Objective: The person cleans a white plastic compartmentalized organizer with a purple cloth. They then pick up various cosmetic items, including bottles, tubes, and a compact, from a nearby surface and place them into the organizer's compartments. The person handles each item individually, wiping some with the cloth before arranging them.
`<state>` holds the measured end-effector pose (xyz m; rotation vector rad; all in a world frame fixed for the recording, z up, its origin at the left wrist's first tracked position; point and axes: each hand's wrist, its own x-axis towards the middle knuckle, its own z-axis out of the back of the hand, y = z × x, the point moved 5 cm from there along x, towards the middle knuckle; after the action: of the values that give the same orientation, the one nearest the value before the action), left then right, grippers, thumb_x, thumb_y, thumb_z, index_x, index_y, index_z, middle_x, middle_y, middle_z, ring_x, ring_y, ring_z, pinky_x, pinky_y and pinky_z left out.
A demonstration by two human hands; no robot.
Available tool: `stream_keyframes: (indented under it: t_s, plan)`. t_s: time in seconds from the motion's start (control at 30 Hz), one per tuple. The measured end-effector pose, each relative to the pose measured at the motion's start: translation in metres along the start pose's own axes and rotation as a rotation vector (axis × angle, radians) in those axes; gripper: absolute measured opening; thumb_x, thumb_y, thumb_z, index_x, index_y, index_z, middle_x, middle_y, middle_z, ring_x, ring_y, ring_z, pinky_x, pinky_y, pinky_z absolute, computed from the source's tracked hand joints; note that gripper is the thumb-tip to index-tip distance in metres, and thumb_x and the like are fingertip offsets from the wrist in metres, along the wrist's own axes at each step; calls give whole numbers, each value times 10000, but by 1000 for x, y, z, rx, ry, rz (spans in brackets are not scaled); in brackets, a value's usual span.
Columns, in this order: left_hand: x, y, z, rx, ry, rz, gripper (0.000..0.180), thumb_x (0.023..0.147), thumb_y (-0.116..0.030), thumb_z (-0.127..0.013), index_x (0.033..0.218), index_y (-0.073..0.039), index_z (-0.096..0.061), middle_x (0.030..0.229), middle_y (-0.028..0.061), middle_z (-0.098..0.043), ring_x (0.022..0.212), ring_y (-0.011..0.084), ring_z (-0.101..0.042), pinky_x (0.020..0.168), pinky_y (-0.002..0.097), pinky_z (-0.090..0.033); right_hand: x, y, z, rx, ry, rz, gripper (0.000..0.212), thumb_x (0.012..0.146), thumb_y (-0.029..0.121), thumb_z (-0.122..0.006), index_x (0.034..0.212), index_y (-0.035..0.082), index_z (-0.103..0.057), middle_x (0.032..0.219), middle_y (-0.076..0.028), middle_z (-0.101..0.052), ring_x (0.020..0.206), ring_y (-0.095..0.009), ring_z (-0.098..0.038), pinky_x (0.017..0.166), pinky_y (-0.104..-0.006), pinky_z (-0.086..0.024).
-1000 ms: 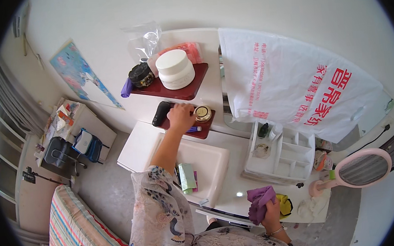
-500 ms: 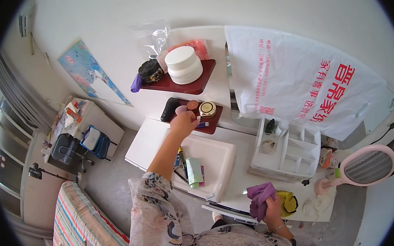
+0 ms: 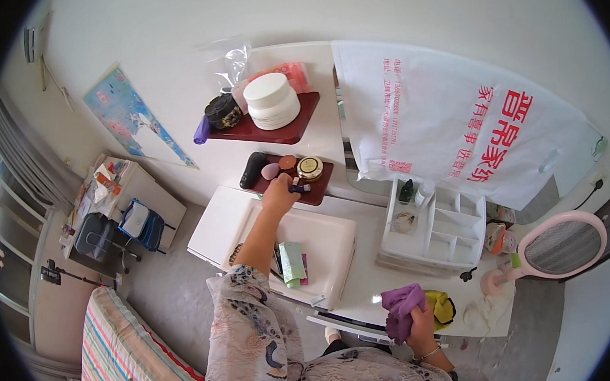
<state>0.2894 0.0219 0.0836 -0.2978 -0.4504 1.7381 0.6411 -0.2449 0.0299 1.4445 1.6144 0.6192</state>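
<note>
Head view: the left hand (image 3: 279, 194) has its fingertips pinched together on a small dark-blue item (image 3: 301, 188) over the near part of the lower red shelf (image 3: 324, 186). Just beyond the fingers I see a pink sponge (image 3: 270, 171), a brown round piece (image 3: 287, 164) and, to the right, a gold-lidded jar (image 3: 310, 168). Nearer and well to the right, the right hand (image 3: 423, 330) is closed around a crumpled purple cloth (image 3: 403, 312), beside a yellow item (image 3: 440, 309). Between the hands lies a cream tray (image 3: 329, 246) holding a green tube (image 3: 292, 263); farther right stands a white organizer (image 3: 456, 223).
</note>
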Motion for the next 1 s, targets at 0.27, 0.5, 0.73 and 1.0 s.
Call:
stream_keyframes:
  t_s: [0.27, 0.5, 0.73, 1.0]
  plan:
    - [15, -9, 3, 0, -78, -9, 386, 726, -64, -588, 1108, -111, -560, 1074, 155, -599, 963, 353, -603, 797, 432, -485, 4, 8, 13, 47, -7, 3, 96, 879, 85, -513, 938, 33, -567, 843, -50, -614, 737, -135, -586, 667, -276, -494]
    - [16, -6, -5, 49, -62, 13, 344, 746, -51, -564, 1081, -117, -609, 1078, 144, -593, 963, 336, -601, 802, 417, -486, 12, 3, 15, 31, 24, 20, 98, 883, 88, -508, 941, 35, -565, 848, -43, -609, 751, -129, -581, 677, -270, -489]
    - [2, 20, 32, -128, -181, -55, 277, 789, -92, -531, 1039, -87, -650, 940, 132, -659, 897, 312, -626, 781, 387, -494, 19, -6, 7, -40, 52, -51, 103, 875, 98, -515, 895, 28, -588, 829, -47, -622, 733, -125, -581, 676, -263, -485]
    - [3, 11, 17, -131, -213, -1, 208, 789, -234, -613, 928, -102, -692, 894, 138, -671, 859, 327, -639, 751, 408, -504, 8, -1, -25, -60, 161, -83, 101, 867, 94, -534, 914, 21, -585, 860, -49, -621, 745, -123, -583, 674, -260, -484]
